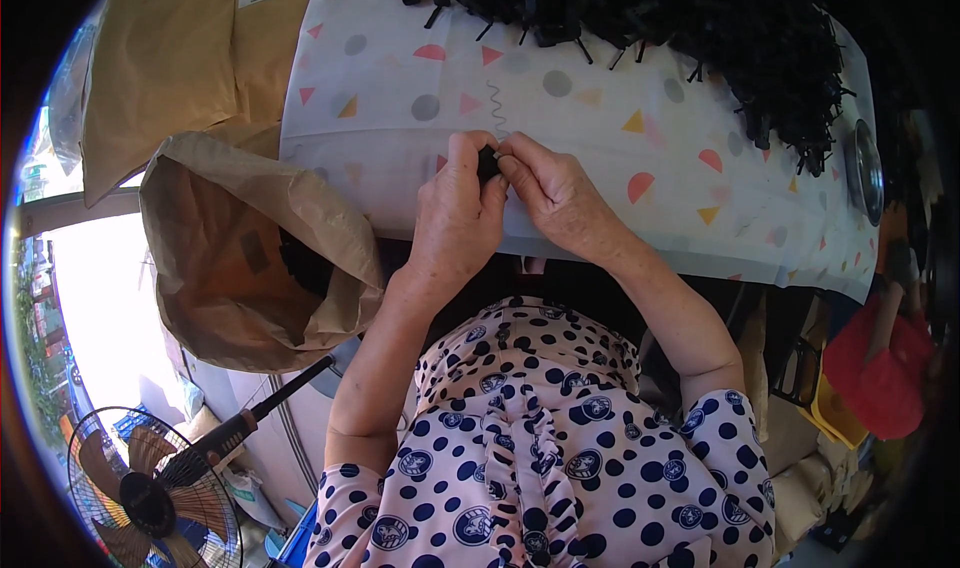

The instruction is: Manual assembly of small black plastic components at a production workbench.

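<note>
Just over the front half of the table, my left hand pinches a small black plastic part between thumb and fingers. My right hand is closed at the part's right side, its thumb and forefinger pressed together against it. The two hands nearly meet, and the fingers hide most of the part, so its exact shape does not show. Farther back lies a large heap of black plastic pieces, many with thin stems sticking out.
A patterned cloth covers the table. At its left edge stands a brown paper sack, open, with something black inside. Another brown paper sack is behind it. A round metal dish sits at the right edge; a fan stands lower left.
</note>
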Available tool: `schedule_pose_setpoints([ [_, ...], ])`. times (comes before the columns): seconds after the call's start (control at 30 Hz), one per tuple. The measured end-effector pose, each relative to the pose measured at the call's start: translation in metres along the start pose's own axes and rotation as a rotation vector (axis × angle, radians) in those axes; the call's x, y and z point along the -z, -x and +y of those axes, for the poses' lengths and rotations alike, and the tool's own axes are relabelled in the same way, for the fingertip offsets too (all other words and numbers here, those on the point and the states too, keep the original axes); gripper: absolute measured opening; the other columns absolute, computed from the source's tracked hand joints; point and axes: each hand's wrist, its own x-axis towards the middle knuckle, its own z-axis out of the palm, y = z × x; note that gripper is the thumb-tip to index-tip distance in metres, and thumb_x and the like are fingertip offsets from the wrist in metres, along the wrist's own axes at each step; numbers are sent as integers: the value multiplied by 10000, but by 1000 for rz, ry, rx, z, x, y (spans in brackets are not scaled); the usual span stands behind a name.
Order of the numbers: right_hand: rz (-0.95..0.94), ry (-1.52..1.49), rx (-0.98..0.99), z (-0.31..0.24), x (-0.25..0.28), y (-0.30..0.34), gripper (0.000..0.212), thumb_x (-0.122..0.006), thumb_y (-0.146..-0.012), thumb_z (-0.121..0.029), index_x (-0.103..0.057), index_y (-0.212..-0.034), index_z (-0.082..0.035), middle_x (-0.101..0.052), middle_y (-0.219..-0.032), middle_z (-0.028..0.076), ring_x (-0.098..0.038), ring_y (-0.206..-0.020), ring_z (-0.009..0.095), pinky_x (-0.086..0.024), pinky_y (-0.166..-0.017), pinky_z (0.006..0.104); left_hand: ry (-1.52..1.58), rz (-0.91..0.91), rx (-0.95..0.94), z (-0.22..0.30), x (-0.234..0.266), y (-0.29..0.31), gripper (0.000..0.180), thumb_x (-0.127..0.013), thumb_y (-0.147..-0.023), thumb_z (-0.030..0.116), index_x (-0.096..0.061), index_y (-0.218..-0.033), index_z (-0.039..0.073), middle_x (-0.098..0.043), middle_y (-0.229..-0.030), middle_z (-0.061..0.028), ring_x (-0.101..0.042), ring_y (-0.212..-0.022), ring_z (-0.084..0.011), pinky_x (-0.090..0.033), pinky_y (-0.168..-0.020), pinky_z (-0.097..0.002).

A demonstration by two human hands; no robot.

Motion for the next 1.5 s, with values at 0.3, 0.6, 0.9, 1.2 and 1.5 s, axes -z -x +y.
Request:
schedule_pose_setpoints([
  [0.3, 148, -163, 25, -3, 9, -8, 211, -483, -992, -228, -545, -1035, -30, -521, -717, 1, -421, -568, 70, -366, -534, 214, 329, 155, -94, 2, 3, -16, 233, -543, -899, 43, -459, -1116, 53, -630, -875, -91, -599, -660, -184, -461, -571, -297],
  [0.6, 47, -511, 41, 0, 17, -11, 147, -528, -968, -178, -552, -1024, -45, -566, -777, 15, -445, -513, 34, -362, -448, 157, 1199, -30, 342, 10, 24, -14, 332, -493, -973, 157, -472, -1298, 93, -588, -837, -52, -565, -646, -115, -416, -540, -201],
  [0.9, -23, -548, 187, 3, 22, -8, 402, -698, -858, -234, -518, -1159, -38, -506, -891, -5, -475, -701, 47, -410, -591, 162, 1224, -39, 353, 10, 17, -15, 283, -507, -974, 187, -501, -1247, 114, -589, -820, -51, -583, -621, -138, -427, -520, -210],
  [1.2, -131, -742, -68, 7, 21, -14, 299, -711, -852, -205, -567, -1054, -38, -486, -764, -54, -438, -650, 34, -399, -613, 177, 1160, -243, 318, 12, 14, -11, 247, -522, -964, 174, -505, -1199, 99, -599, -881, -70, -573, -641, -130, -422, -498, -196],
  [1.5, -7, -296, -21, 17, 31, -10, 304, -697, -861, -303, -601, -918, -20, -516, -739, -36, -436, -635, 25, -399, -572, 184, 590, -311, 49, 16, 14, -12, 378, -517, -961, 126, -443, -1320, 33, -589, -1122, -91, -604, -916, -136, -479, -690, -205],
])
